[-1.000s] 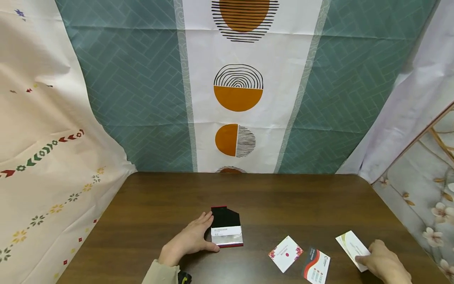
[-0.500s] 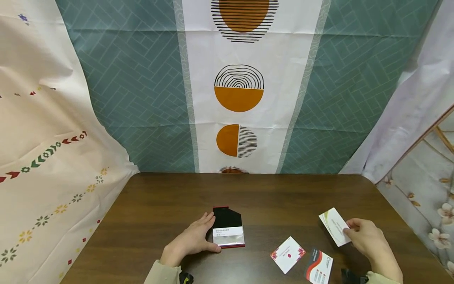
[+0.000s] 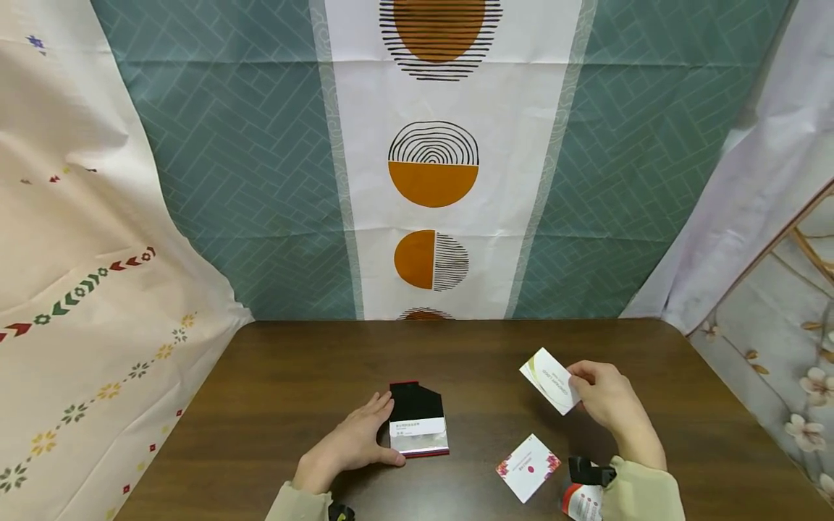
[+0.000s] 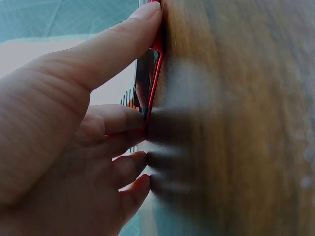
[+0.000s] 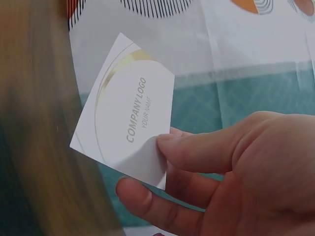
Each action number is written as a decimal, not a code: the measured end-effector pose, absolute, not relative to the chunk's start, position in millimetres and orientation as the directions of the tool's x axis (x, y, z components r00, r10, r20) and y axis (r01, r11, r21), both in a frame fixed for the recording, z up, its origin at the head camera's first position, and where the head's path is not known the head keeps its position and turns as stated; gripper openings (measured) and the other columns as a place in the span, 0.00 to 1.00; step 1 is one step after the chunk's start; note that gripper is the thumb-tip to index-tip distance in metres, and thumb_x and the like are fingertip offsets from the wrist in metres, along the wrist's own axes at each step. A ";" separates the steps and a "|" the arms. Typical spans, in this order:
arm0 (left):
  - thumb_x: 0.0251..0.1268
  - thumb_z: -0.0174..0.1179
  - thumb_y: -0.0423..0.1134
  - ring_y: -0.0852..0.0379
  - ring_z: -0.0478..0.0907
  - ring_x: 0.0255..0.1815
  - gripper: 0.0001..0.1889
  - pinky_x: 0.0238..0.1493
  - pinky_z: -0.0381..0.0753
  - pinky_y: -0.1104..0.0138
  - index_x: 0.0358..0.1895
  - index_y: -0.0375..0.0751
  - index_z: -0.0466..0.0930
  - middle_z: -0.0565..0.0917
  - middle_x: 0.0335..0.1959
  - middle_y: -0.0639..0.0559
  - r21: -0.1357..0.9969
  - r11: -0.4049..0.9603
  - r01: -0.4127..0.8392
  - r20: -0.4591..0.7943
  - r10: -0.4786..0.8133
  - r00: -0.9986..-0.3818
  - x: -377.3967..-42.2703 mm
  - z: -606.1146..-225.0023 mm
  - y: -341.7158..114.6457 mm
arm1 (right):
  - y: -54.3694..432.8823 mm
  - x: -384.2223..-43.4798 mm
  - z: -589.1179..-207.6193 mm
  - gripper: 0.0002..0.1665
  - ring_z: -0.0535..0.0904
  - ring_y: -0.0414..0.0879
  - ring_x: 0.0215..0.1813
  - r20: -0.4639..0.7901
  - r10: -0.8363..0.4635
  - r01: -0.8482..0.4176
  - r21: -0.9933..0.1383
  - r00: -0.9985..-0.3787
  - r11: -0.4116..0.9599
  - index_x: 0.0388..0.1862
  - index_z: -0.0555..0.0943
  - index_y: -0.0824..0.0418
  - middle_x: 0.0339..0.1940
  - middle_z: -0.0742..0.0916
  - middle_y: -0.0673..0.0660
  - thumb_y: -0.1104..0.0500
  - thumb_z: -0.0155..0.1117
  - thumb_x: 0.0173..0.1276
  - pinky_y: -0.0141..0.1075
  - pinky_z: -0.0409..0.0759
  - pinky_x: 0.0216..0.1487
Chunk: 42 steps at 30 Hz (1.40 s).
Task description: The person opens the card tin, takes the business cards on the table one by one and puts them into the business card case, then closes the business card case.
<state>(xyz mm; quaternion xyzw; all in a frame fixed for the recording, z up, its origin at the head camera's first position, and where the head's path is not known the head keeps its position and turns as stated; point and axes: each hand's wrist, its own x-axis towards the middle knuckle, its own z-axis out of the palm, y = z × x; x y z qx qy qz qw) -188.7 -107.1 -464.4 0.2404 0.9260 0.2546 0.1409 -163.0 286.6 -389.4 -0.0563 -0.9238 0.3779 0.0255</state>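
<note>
My right hand (image 3: 609, 401) pinches a white business card (image 3: 549, 381) between thumb and fingers, raised off the table. In the right wrist view the card (image 5: 130, 105) shows a gold curve and grey "COMPANY LOGO" lettering. My left hand (image 3: 355, 438) lies along the left side of a business card case (image 3: 417, 400), its fingers loosely extended. The case has a black flap, red edges and a white strip with small print above a shiny silver part. The left wrist view shows the thumb touching the case's red edge (image 4: 155, 81), with other fingertips down on the tabletop.
A white card with pink flowers (image 3: 529, 468) lies on the brown wooden table (image 3: 313, 362), right of the case. A red, white and grey card (image 3: 582, 501) is partly hidden under my right wrist's black strap (image 3: 590, 472). Patterned cloths hang behind and at both sides.
My right hand has lifted the white card from the table's right side and carried it left and farther back. The left hand has stayed at the case.
</note>
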 end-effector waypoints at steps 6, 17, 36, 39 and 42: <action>0.48 0.73 0.58 0.39 0.48 0.77 0.53 0.69 0.53 0.40 0.72 0.28 0.61 0.56 0.76 0.39 0.545 0.750 0.374 -0.130 0.516 -0.847 -189.1 -465.3 -109.4 | 263.1 -173.3 -393.0 0.12 0.79 0.51 0.33 0.020 0.085 0.045 -0.722 -0.996 0.691 0.48 0.81 0.68 0.35 0.85 0.58 0.67 0.55 0.70 0.38 0.76 0.30; 0.48 0.74 0.58 0.39 0.48 0.77 0.54 0.69 0.53 0.40 0.72 0.29 0.60 0.56 0.76 0.39 0.545 0.751 0.371 -0.137 0.517 -0.845 -189.4 -465.2 -107.8 | 230.5 -184.1 -406.7 0.09 0.79 0.49 0.29 0.033 0.026 -0.009 -0.761 -0.999 0.649 0.44 0.83 0.66 0.33 0.84 0.56 0.70 0.57 0.69 0.38 0.78 0.30; 0.47 0.74 0.58 0.38 0.50 0.76 0.53 0.69 0.55 0.41 0.71 0.28 0.62 0.58 0.75 0.37 0.530 0.753 0.390 -0.115 0.519 -0.847 -188.9 -464.6 -106.4 | 182.8 -203.4 -437.5 0.09 0.76 0.45 0.30 0.072 -0.087 -0.111 -0.769 -0.994 0.630 0.41 0.85 0.60 0.35 0.85 0.51 0.70 0.62 0.67 0.38 0.76 0.31; 0.47 0.74 0.58 0.38 0.50 0.76 0.53 0.69 0.55 0.41 0.71 0.27 0.61 0.58 0.75 0.37 0.532 0.752 0.391 -0.112 0.520 -0.847 -189.1 -465.7 -108.1 | 171.5 -205.7 -438.0 0.09 0.75 0.44 0.32 0.116 -0.124 -0.170 -0.732 -0.985 0.660 0.40 0.85 0.59 0.35 0.86 0.50 0.69 0.62 0.66 0.39 0.76 0.34; 0.47 0.74 0.58 0.38 0.50 0.76 0.53 0.68 0.55 0.41 0.71 0.27 0.61 0.58 0.75 0.37 0.536 0.749 0.390 -0.111 0.521 -0.847 -188.0 -467.0 -108.2 | 161.1 -205.8 -441.8 0.09 0.76 0.43 0.35 0.172 -0.161 -0.235 -0.685 -0.972 0.689 0.40 0.86 0.59 0.36 0.86 0.49 0.69 0.63 0.66 0.40 0.76 0.38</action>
